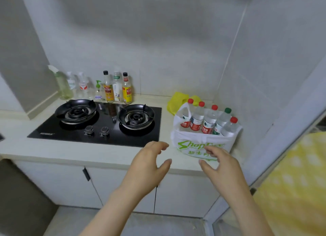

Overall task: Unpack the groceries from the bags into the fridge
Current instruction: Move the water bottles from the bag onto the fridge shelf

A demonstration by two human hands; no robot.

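A: Where are the groceries, going by the hands?

B: Just beyond the right hand (223, 165). A white bag (194, 140) with green lettering stands on the surface (70, 151), tucked into the wall corner. Its sides are pushed down, so the water bottles (197, 118) stand upright with their necks clear. Most have red caps; one green-capped bottle (222, 120) stands straight beyond that hand.

A: And the hands themselves?

B: Both are empty, with fingers spread and loosely curved and thumbs facing each other across a gap. The left hand (148, 165) hovers over the front edge of the surface, near the bag's left corner but apart from it. The right hand's fingertips overlap the bag's printed front; whether they touch the plastic I cannot tell.

A: Why hold them like that?

B: My guess is that they mean to come at the bag from both sides, either to steady it or to take bottles by the neck. Bottles packed this close prop each other up, so pulling one out may let its neighbours lean.

A: Anything else nearby?

B: Behind the white bag, farther from both hands, lies a crumpled yellow bag (176, 102); its contents are hidden. Left of the left hand sits a black two-burner hob (70, 131), with sauce bottles (117, 88) lined against the wall beyond it. No fridge is in view, and nothing looks unpacked yet.
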